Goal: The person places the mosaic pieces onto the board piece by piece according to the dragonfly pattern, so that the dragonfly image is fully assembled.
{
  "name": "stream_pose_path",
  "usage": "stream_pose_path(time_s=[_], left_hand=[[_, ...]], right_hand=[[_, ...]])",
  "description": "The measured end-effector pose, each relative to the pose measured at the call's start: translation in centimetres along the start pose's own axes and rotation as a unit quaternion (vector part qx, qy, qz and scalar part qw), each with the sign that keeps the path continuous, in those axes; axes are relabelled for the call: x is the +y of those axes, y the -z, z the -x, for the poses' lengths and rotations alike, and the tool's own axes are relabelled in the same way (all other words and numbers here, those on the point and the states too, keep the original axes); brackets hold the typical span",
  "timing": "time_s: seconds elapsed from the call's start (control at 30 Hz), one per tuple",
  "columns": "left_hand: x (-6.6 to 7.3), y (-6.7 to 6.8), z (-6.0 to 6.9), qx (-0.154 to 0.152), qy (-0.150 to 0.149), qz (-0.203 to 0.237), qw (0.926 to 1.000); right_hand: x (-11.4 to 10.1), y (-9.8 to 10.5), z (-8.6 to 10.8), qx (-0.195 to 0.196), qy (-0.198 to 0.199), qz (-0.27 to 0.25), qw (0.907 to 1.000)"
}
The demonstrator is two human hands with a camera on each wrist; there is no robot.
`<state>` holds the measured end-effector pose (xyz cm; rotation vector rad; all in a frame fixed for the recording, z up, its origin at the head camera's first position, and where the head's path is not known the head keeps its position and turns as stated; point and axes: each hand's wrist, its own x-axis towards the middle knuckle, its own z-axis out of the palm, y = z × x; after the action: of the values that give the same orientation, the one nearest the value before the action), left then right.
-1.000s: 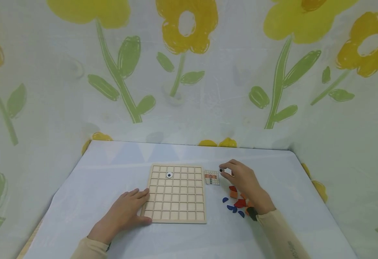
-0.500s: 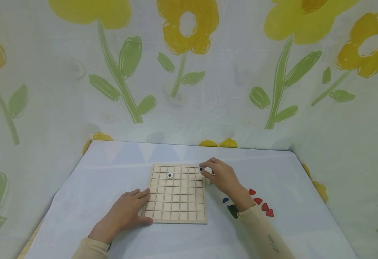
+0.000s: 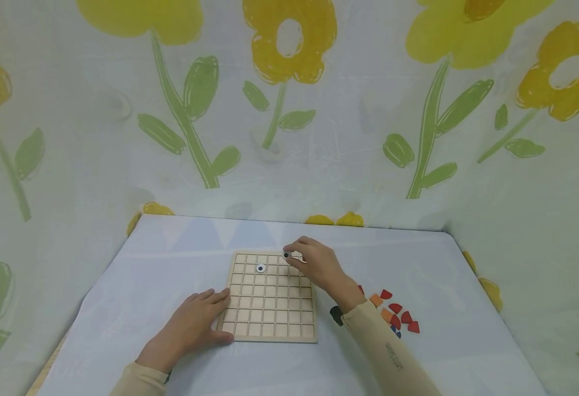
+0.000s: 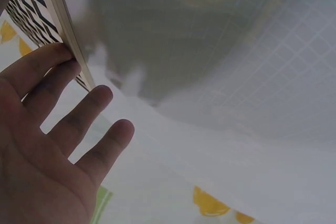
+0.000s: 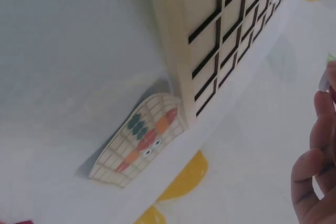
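Head view: a square, pale wooden board divided by raised ridges into a grid of cells (image 3: 272, 316) lies flat on a white surface (image 3: 170, 264). The left hand (image 3: 197, 316) rests at the board's left edge, its fingers spread and straight. The right hand (image 3: 314, 261) pinches a small white disc with a black centre (image 3: 287, 255) between thumb and forefinger; from this angle the disc overlaps the board's far edge, and whether it touches the wood cannot be told. A matching white disc with a black dot (image 3: 261, 268) sits on the grid, to the left of the held one. Near the right forearm lie red wedge-shaped pieces (image 3: 395, 308), orange square pieces (image 3: 376, 300) and blue pieces (image 3: 393, 329), these last partly covered by the cream sleeve (image 3: 388, 352).

Left wrist view: the upper fingers meet the side of the board, while the lower two extend past it, well parted (a detail lost from above).

Right wrist view: a cream paper card printed with a grid (image 5: 139, 140), hidden behind the right hand in the head view, appears just beside the board's edge, visibly curled. Its printed figures are red, orange and dark green, with two round eyes. Only part of the right hand enters this frame, a sliver of the held disc showing at its fingertips.
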<state>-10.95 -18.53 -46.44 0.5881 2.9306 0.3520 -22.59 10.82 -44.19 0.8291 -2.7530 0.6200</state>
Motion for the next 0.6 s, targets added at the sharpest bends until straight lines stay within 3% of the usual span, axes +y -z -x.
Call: stream_pose_path(time_s=[0.17,0.37,0.6], left_hand=[[0.0,0.0,0.0,-0.001,-0.004,-0.001,1.0000],[-0.1,0.2,-0.1,0.005,-0.015,-0.006,0.9998],[0.0,0.1,-0.1,0.000,-0.005,-0.004,1.0000]], right_hand=[[-0.4,-0.9,-1.0,-0.019,-0.011,0.001,0.9998],[-0.8,-1.9,-1.8,-0.072,-0.031,0.008,0.9969],[-1.4,-2.8,-2.2,-0.119,-0.040,0.007,0.9920]])
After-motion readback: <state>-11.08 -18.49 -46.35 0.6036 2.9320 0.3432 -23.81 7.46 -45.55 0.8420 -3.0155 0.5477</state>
